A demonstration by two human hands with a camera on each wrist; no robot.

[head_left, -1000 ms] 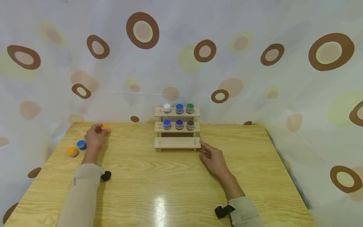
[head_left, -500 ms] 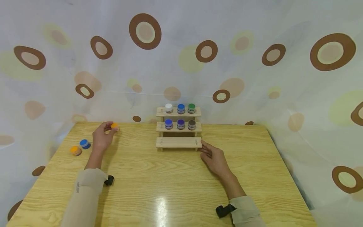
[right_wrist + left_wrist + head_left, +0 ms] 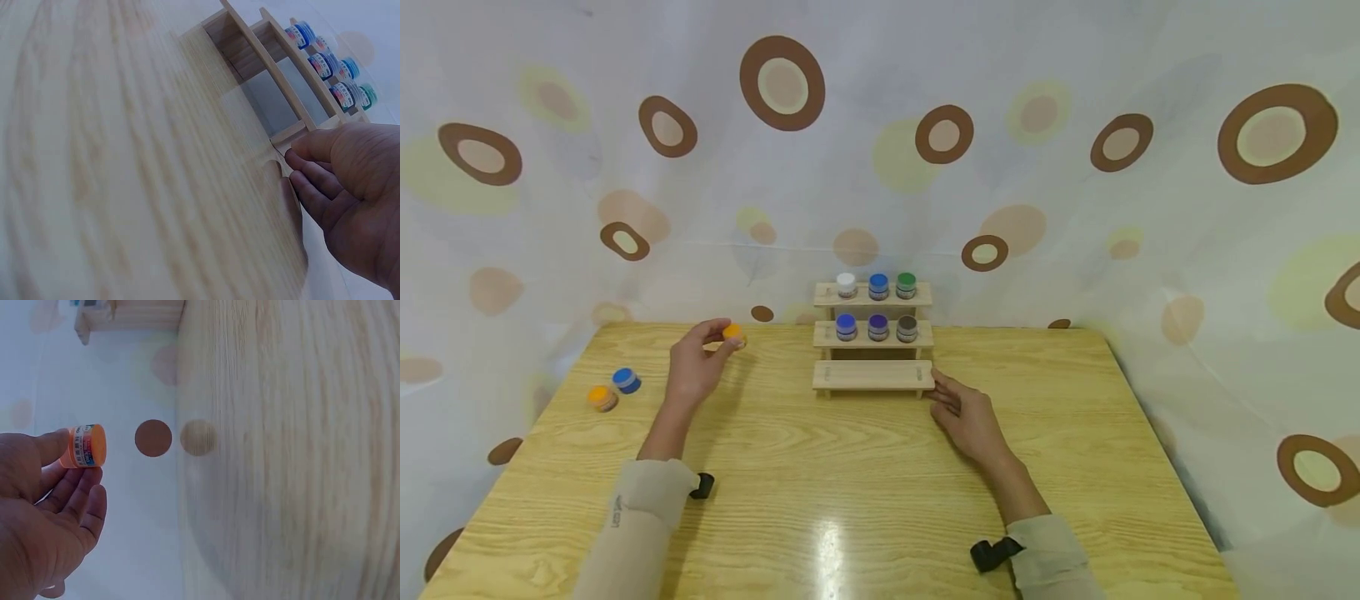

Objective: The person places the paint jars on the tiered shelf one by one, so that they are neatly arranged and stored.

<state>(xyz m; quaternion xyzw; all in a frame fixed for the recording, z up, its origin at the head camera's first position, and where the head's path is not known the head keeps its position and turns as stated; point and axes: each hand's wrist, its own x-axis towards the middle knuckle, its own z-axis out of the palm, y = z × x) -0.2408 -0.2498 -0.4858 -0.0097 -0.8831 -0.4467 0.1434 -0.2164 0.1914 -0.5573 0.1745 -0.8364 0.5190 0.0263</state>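
Observation:
My left hand (image 3: 694, 367) pinches a small orange-lidded paint jar (image 3: 733, 335) between thumb and fingertips, near the back edge of the table. In the left wrist view the labelled paint jar (image 3: 84, 445) shows at the fingertips, while the other fingers lie loosely bent below. The fingertips of my right hand (image 3: 970, 421) touch the right end of the bottom shelf on a three-step wooden rack (image 3: 872, 376). Up close, the right wrist view has the thumb and fingers (image 3: 312, 187) at that corner of the rack, low near the table.
White, blue and green-lidded jars (image 3: 878, 287) stand on the top shelf; blue-violet, purple and dark ones (image 3: 877, 327) on the middle shelf. Far left on the table (image 3: 850, 483) are a blue-lidded jar (image 3: 627, 381) and an orange-lidded jar (image 3: 602, 398). A patterned sheet (image 3: 700, 192) hangs behind.
My left hand has moved to the right along the back of the table, carrying the orange-lidded paint jar toward the rack. The right hand keeps its place at the rack's end.

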